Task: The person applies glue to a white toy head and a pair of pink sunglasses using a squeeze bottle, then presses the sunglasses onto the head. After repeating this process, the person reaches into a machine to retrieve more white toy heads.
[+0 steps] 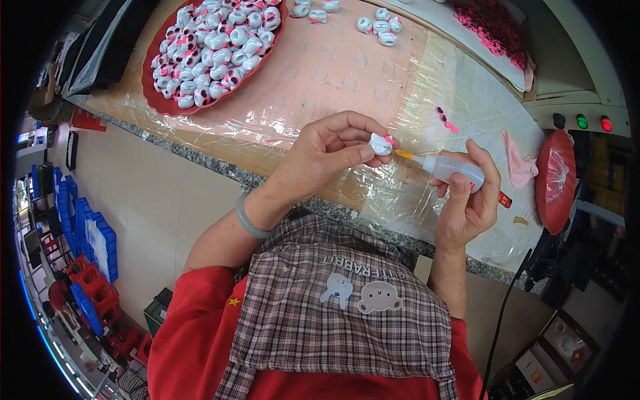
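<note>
Between the thumb and fingers of my left hand is a small white cat-head figurine with a pink part on it. My right hand grips a translucent glue bottle tilted on its side. Its yellow nozzle points at the figurine, close to its right side; whether it touches I cannot tell. A short row of pink and black small pieces lies on the plastic-covered table beyond my right hand.
A red scalloped tray heaped with white figurines stands far left. Several more figurines sit at the back. Pink pieces are piled far right. A pink cloth lies beside a red dish on the right. The granite edge runs in front.
</note>
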A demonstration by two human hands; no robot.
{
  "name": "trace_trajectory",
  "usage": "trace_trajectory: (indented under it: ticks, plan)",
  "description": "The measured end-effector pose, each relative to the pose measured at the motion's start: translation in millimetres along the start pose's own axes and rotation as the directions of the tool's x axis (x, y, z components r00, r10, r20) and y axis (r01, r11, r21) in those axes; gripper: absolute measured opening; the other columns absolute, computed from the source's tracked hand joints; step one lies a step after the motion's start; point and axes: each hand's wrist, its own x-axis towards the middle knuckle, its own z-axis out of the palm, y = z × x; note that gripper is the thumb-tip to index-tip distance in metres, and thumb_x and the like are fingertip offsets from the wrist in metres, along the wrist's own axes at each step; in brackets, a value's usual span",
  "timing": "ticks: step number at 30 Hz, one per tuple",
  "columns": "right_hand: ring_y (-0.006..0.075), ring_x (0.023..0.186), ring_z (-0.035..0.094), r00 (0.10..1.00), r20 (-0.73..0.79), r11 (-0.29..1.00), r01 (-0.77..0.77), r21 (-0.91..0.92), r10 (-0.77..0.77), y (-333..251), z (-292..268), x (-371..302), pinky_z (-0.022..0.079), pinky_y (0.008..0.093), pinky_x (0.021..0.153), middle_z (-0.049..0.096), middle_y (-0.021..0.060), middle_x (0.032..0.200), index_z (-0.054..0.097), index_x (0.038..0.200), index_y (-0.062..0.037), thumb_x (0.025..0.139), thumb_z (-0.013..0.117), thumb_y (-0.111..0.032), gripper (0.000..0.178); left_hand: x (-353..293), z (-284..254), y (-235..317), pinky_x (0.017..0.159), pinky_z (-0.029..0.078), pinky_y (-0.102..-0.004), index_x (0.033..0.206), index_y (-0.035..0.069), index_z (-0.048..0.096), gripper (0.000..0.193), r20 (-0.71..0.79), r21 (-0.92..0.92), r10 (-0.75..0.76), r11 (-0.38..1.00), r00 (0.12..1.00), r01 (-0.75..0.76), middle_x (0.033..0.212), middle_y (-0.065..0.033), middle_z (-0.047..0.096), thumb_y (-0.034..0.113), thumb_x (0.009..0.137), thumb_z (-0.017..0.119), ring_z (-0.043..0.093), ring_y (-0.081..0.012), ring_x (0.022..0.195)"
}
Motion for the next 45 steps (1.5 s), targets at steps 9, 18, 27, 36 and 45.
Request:
trace_trajectory:
  ticks: [9,18,27,36,45]
  plan:
    - [0.0115,0.063,0.057,1.000,-0.007,1.000,0.016,0.009,-0.016,0,-2,0,0.042,0.0206,0.053,0.065,0.0168,0.092,0.049,0.124,0.0029,0.095,0.056,-0.021,0.038,-1,-1,2,0.088,0.054,-0.0306,0.113,-0.005,0.056,0.024,0.004,-0.067,-0.002,0.998,1.000,0.002,0.105,-0.0150,0.065,0.004,0.091,0.058,0.065,-0.0190,0.096]
    - [0.0110,0.063,0.056,0.998,0.029,0.997,0.055,-0.050,-0.054,-1,-5,0,0.042,0.0203,0.053,0.066,0.0162,0.092,0.050,0.124,0.0033,0.095,0.056,-0.018,0.037,0,-3,0,0.089,0.054,-0.0318,0.115,-0.005,0.055,0.025,0.005,-0.062,0.022,0.998,1.000,-0.021,0.108,-0.0145,0.064,0.005,0.092,0.057,0.065,-0.0196,0.097]
    - [0.0110,0.063,0.056,0.999,0.038,1.000,-0.029,0.007,0.029,-4,-1,2,0.042,0.0200,0.052,0.065,0.0155,0.091,0.050,0.124,0.0032,0.095,0.057,-0.019,0.037,1,-2,1,0.089,0.054,-0.0308,0.115,-0.004,0.055,0.025,-0.007,-0.061,0.000,0.998,1.000,-0.001,0.108,-0.0139,0.065,0.006,0.092,0.057,0.065,-0.0188,0.097]
    - [0.0134,0.064,0.058,0.985,-0.013,0.929,-0.155,0.335,0.170,2,-4,9,0.042,0.0207,0.050,0.063,0.0147,0.092,0.051,0.117,0.0011,0.092,0.062,-0.017,0.032,0,-4,1,0.089,0.053,-0.0310,0.115,-0.003,0.055,0.024,0.014,-0.066,-0.006,0.998,1.000,0.007,0.108,-0.0145,0.065,0.004,0.092,0.056,0.065,-0.0192,0.098]
    - [0.0143,0.074,0.061,0.891,0.035,0.835,-0.437,0.335,0.453,19,-40,29,0.050,0.0253,0.066,0.059,0.0094,0.092,0.051,0.111,-0.0015,0.082,0.068,-0.002,0.034,2,-5,0,0.088,0.053,-0.0313,0.115,-0.001,0.056,0.024,0.045,-0.078,-0.006,0.997,0.999,0.010,0.115,-0.0168,0.063,0.004,0.091,0.055,0.064,-0.0198,0.101]
